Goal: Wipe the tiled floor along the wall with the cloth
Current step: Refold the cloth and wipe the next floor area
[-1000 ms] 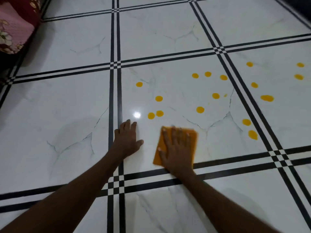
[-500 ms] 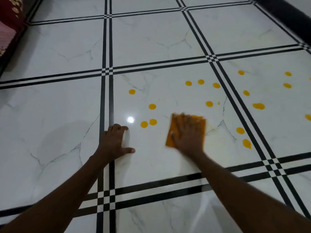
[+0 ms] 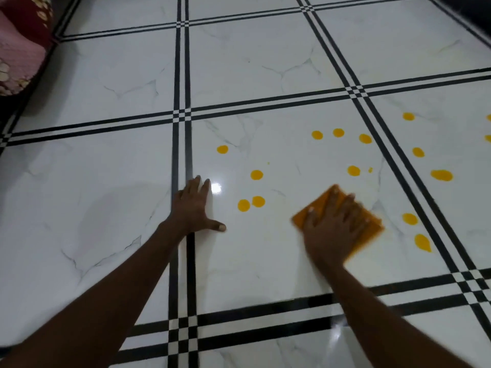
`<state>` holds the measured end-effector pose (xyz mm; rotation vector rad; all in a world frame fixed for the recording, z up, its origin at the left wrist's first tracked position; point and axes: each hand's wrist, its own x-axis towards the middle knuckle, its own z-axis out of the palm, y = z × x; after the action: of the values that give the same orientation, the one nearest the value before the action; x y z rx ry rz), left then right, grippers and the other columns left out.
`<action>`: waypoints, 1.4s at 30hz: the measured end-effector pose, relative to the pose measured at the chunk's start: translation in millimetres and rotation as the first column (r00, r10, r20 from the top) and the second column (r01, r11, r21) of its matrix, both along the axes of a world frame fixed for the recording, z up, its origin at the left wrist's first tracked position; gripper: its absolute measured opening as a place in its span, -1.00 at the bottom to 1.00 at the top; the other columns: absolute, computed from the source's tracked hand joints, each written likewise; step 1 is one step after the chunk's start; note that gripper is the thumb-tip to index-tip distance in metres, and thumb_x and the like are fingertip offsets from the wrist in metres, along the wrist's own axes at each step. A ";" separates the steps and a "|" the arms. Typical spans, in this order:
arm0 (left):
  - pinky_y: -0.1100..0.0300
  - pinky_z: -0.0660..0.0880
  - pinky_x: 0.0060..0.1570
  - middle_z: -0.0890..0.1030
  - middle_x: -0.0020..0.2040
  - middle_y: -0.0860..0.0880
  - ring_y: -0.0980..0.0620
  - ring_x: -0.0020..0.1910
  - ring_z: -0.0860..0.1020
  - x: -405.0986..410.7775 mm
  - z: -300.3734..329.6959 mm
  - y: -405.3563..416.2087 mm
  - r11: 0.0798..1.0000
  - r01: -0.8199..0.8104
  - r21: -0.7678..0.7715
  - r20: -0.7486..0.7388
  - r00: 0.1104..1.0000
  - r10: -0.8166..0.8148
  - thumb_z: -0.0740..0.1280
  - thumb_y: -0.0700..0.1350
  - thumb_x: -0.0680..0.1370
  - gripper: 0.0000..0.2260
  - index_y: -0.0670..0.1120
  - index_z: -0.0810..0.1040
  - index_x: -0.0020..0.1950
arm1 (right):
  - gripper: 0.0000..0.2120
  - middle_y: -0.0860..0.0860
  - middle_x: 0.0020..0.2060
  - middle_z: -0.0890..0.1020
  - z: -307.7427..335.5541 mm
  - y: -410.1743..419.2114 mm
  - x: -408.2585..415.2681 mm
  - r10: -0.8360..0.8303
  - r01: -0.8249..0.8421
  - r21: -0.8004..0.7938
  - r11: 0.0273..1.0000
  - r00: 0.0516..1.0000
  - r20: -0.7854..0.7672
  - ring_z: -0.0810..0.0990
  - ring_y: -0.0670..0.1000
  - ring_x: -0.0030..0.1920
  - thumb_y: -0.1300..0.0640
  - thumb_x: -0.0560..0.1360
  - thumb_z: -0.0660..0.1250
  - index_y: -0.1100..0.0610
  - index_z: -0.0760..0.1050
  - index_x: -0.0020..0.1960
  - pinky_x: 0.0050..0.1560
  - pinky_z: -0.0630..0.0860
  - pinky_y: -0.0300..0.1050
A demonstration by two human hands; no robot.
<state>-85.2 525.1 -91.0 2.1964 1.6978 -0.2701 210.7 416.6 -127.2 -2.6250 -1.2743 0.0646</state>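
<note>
Right now your right hand (image 3: 335,229) lies flat on the orange cloth (image 3: 368,229), fingers spread and pressing it onto the white tiled floor (image 3: 252,62) rather than closing around it; the hand and cloth are blurred. The cloth sits in the right part of the middle tile, turned so one corner points far and another points right. Your left hand (image 3: 195,208) is open too, palm down on the bare floor with the thumb sticking out to the right, resting over the black double stripe (image 3: 182,75) that runs from near to far. Yellow spots (image 3: 256,175) are scattered over the tile between and beyond your hands, and two of them lie side by side just left of the cloth. More yellow drops (image 3: 422,242) sit just right of the cloth, near the next black stripe, with others on the tile farther right. At the far left edge, a red and pink flowered fabric (image 3: 18,49) rests beside the floor.
</note>
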 end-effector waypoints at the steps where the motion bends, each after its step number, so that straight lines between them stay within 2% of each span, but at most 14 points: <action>1: -0.14 -0.06 0.56 -0.17 0.64 -0.14 -0.13 0.62 -0.16 0.2 0.3 1.7 1.000 -0.002 -0.024 0.005 1.000 0.002 0.50 0.44 0.19 0.30 -0.07 -0.16 0.65 | -0.25 0.24 0.62 0.15 2.1 -18.3 -32.5 0.086 -0.086 0.013 0.996 0.996 0.007 0.16 0.34 0.59 -0.21 0.56 0.08 0.06 0.05 0.67 0.57 -0.01 0.39; 4: -0.13 -0.09 0.57 -0.20 0.64 -0.12 -0.11 0.62 -0.19 -3.5 1.3 2.5 0.997 0.007 -0.083 0.048 0.999 -0.003 0.52 0.42 0.20 0.30 -0.06 -0.18 0.65 | -0.23 0.17 0.65 0.06 -5.3 -25.4 -87.7 0.576 -0.576 -0.016 0.817 0.817 0.012 0.06 0.27 0.64 -0.20 0.56 0.12 0.02 -0.01 0.68 0.60 -0.09 0.34; 6: -0.12 -0.08 0.57 -0.19 0.65 -0.10 -0.09 0.62 -0.18 -11.7 5.4 6.0 0.995 0.042 -0.089 0.046 0.998 -0.038 0.53 0.40 0.21 0.28 -0.04 -0.17 0.65 | -0.25 0.14 0.65 0.10 -4.6 28.3 -69.9 0.697 -0.695 -0.054 0.717 0.716 0.037 0.14 0.26 0.62 -0.25 0.55 0.08 -0.03 0.04 0.67 0.58 -0.02 0.35; 9: -0.13 -0.07 0.55 -0.16 0.64 -0.14 -0.12 0.62 -0.17 -26.7 8.3 15.3 0.998 0.056 -0.026 -0.005 0.998 -0.056 0.51 0.43 0.20 0.28 -0.03 -0.15 0.65 | -0.26 0.20 0.58 0.29 -2.1 76.8 -14.0 0.386 -0.384 -0.067 0.921 0.923 0.009 0.30 0.29 0.53 -0.25 0.52 0.03 0.01 0.16 0.64 0.51 0.13 0.38; 11: -0.13 -0.09 0.55 -0.21 0.64 -0.15 -0.14 0.62 -0.21 -34.8 6.6 23.1 0.999 0.025 -0.026 -0.017 1.000 -0.026 0.49 0.46 0.19 0.30 -0.01 -0.20 0.64 | -0.25 0.24 0.59 0.25 1.4 52.8 -23.2 0.130 -0.129 0.016 0.991 0.991 -0.023 0.24 0.33 0.54 -0.24 0.52 0.03 0.04 0.12 0.65 0.55 0.06 0.38; 14: -0.14 -0.11 0.54 -0.26 0.63 -0.16 -0.15 0.61 -0.25 -37.4 2.7 27.7 0.998 0.047 -0.051 -0.042 0.998 -0.049 0.45 0.49 0.21 0.30 0.01 -0.26 0.63 | -0.24 0.21 0.63 0.15 -1.5 7.5 -89.6 0.398 -0.398 -0.005 0.917 0.917 0.003 0.15 0.32 0.60 -0.22 0.54 0.08 0.04 0.07 0.67 0.57 -0.10 0.32; 17: -0.13 -0.11 0.54 -0.28 0.63 -0.15 -0.15 0.61 -0.25 -42.0 0.9 26.7 0.997 0.061 -0.048 -0.045 0.997 -0.063 0.42 0.51 0.22 0.28 0.02 -0.28 0.63 | -0.28 0.12 0.64 0.15 -7.2 71.5 -93.4 0.762 -0.758 -0.085 0.647 0.646 0.043 0.16 0.26 0.62 -0.30 0.57 0.01 -0.04 0.11 0.66 0.58 -0.03 0.34; 18: -0.12 -0.11 0.54 -0.28 0.63 -0.14 -0.15 0.61 -0.24 -42.9 -0.3 26.6 0.997 0.061 -0.040 -0.041 0.997 -0.063 0.42 0.52 0.21 0.28 0.03 -0.28 0.63 | -0.28 0.12 0.63 0.19 -9.3 102.2 -79.2 0.761 -0.756 -0.109 0.646 0.648 0.013 0.19 0.26 0.61 -0.32 0.57 -0.03 -0.05 0.14 0.65 0.57 0.02 0.34; 20: -0.11 -0.10 0.55 -0.26 0.63 -0.14 -0.13 0.61 -0.24 -44.4 -3.7 26.8 0.998 0.060 -0.021 -0.028 0.998 -0.060 0.41 0.53 0.20 0.28 0.04 -0.27 0.63 | -0.27 0.18 0.60 0.26 -13.4 139.9 -38.0 0.577 -0.573 -0.097 0.814 0.817 0.014 0.25 0.29 0.57 -0.31 0.55 -0.03 -0.01 0.20 0.63 0.54 0.09 0.38; 22: -0.10 -0.10 0.55 -0.25 0.63 -0.14 -0.13 0.62 -0.23 -44.9 -7.4 26.5 0.999 0.054 0.004 -0.016 0.998 -0.054 0.41 0.52 0.21 0.27 0.03 -0.25 0.64 | -0.26 0.25 0.59 0.25 -10.6 131.0 -17.0 0.309 -0.309 -0.021 0.951 0.951 -0.029 0.22 0.33 0.57 -0.28 0.54 -0.03 0.04 0.18 0.63 0.53 0.08 0.42; 24: -0.10 -0.08 0.55 -0.23 0.64 -0.15 -0.13 0.62 -0.22 -43.7 -9.7 27.2 0.998 0.050 0.025 -0.015 0.999 -0.049 0.42 0.50 0.22 0.27 0.02 -0.24 0.64 | -0.25 0.27 0.60 0.20 -5.8 100.3 -43.2 0.160 -0.160 0.013 0.987 0.987 -0.022 0.18 0.36 0.58 -0.25 0.54 0.00 0.06 0.12 0.65 0.55 0.02 0.40; 30: -0.10 -0.09 0.55 -0.24 0.63 -0.14 -0.14 0.62 -0.22 -39.7 -7.5 27.5 1.000 0.020 0.015 -0.006 1.000 -0.020 0.47 0.44 0.24 0.27 0.01 -0.26 0.63 | -0.28 0.14 0.64 0.15 -13.5 128.6 -111.9 0.620 -0.619 -0.035 0.784 0.783 0.038 0.12 0.27 0.62 -0.30 0.58 -0.01 -0.05 0.01 0.68 0.59 -0.04 0.34; 36: -0.14 -0.14 0.57 -0.27 0.62 -0.17 -0.15 0.61 -0.25 -35.6 -5.7 26.5 1.000 -0.007 -0.008 0.013 1.000 0.007 0.51 0.38 0.25 0.28 -0.03 -0.26 0.63 | -0.25 0.23 0.61 0.22 -7.3 137.9 -104.9 0.271 -0.272 0.004 0.962 0.961 -0.052 0.18 0.32 0.58 -0.26 0.54 0.00 0.04 0.12 0.65 0.56 0.04 0.37; 42: -0.16 -0.13 0.57 -0.27 0.62 -0.18 -0.20 0.61 -0.24 -29.4 6.2 23.2 0.999 -0.018 -0.046 -0.024 1.000 0.017 0.52 0.37 0.26 0.28 -0.04 -0.27 0.63 | -0.24 0.11 0.67 0.02 -4.0 71.3 -116.4 0.596 -0.596 -0.141 0.791 0.802 -0.049 0.01 0.23 0.65 -0.30 0.59 0.01 -0.04 -0.09 0.68 0.60 -0.06 0.33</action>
<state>-114.6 548.3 -84.8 2.1523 1.7045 -0.3285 94.3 488.0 -131.2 -2.2090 -2.1254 0.2738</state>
